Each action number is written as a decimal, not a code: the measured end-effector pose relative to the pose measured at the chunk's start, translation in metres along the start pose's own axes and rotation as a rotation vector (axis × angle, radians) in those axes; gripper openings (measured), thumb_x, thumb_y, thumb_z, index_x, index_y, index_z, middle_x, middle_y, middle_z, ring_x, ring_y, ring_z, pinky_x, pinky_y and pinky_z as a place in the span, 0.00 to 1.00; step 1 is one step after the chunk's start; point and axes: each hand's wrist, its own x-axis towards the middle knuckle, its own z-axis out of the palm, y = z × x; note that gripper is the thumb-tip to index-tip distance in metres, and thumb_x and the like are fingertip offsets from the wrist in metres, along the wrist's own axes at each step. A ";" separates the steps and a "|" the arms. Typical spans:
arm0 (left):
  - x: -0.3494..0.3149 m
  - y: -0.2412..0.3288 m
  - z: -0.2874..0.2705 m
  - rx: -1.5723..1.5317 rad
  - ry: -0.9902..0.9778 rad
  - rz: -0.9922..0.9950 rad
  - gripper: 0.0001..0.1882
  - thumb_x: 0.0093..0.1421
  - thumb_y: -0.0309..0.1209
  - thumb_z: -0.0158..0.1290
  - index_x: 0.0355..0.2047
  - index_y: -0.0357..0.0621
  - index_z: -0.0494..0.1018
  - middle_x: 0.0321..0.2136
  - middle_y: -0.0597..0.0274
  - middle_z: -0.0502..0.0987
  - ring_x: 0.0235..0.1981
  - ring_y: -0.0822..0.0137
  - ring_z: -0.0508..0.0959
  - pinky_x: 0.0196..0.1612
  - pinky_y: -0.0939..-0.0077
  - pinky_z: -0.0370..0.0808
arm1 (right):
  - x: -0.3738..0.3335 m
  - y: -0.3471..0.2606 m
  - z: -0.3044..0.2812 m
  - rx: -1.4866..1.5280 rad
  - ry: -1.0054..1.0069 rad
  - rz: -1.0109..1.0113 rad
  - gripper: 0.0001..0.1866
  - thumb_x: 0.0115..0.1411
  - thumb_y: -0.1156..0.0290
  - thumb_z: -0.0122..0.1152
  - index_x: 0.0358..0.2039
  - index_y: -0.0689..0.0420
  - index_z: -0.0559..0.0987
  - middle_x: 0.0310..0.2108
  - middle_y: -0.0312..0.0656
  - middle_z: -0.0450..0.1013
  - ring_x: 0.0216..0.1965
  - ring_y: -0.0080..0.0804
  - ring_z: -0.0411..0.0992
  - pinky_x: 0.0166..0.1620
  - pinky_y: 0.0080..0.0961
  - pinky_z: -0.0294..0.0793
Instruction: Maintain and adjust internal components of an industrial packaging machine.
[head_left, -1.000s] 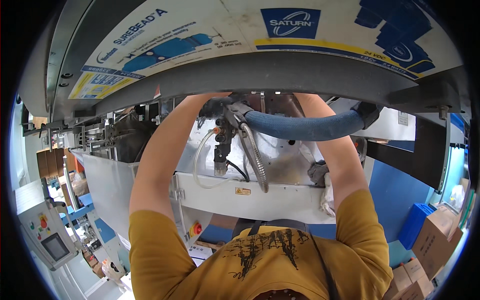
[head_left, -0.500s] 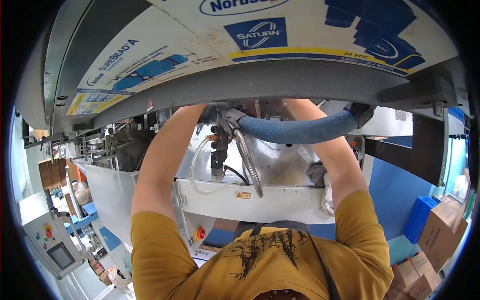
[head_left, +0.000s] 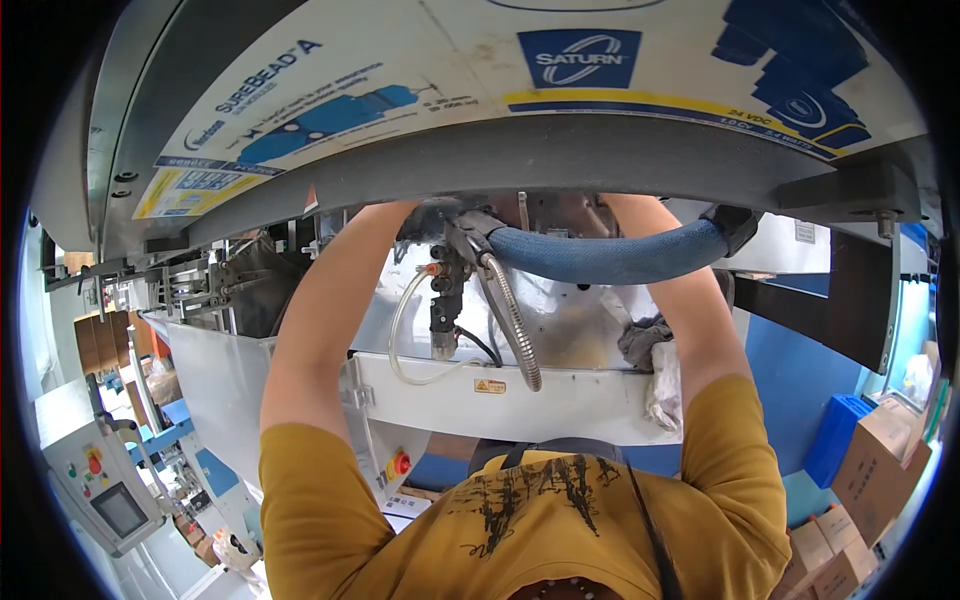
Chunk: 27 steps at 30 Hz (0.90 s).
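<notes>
Both my forearms reach up under the dark edge of a machine panel (head_left: 520,160), which hides my left hand and my right hand. My bare left forearm (head_left: 335,290) passes left of a black valve block (head_left: 446,300) with a clear tube (head_left: 392,330). A thick blue sleeved hose (head_left: 610,257) runs across in front of my right forearm (head_left: 700,315). From the hose's left end hangs a ribbed metal conduit (head_left: 517,335). What either hand touches cannot be seen.
Grey and white rags (head_left: 650,345) lie on the ledge beside my right arm. A white machine front (head_left: 560,400) crosses before my chest, with a red knob (head_left: 400,464) below. A control box (head_left: 105,480) stands at left, cardboard boxes (head_left: 880,455) and a blue crate (head_left: 836,430) at right.
The panel and hose have shifted slightly right in the picture as the view turned. My right forearm sits a little farther right; both hands stay hidden.
</notes>
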 end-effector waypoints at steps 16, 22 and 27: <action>-0.099 0.069 -0.114 -0.779 0.015 -0.712 0.18 0.64 0.36 0.44 0.50 0.41 0.69 0.46 0.50 0.74 0.47 0.65 0.74 0.50 0.77 0.66 | 0.006 -0.045 0.022 -0.087 -0.087 -0.107 0.21 0.59 0.64 0.55 0.51 0.58 0.70 0.50 0.48 0.69 0.50 0.35 0.68 0.52 0.28 0.69; -0.194 0.106 -0.119 -0.801 0.354 -0.945 0.20 0.65 0.35 0.43 0.52 0.32 0.67 0.47 0.51 0.74 0.50 0.64 0.72 0.53 0.77 0.65 | 0.011 -0.034 0.021 -0.033 0.009 -0.126 0.21 0.57 0.61 0.58 0.49 0.58 0.72 0.47 0.46 0.71 0.47 0.35 0.69 0.49 0.30 0.69; -0.282 0.136 -0.104 -0.644 0.342 -1.194 0.19 0.66 0.34 0.42 0.51 0.34 0.68 0.47 0.52 0.74 0.50 0.65 0.73 0.52 0.77 0.65 | 0.014 0.007 0.000 -0.334 0.068 -0.322 0.16 0.55 0.64 0.60 0.43 0.58 0.76 0.39 0.43 0.75 0.40 0.34 0.72 0.43 0.28 0.72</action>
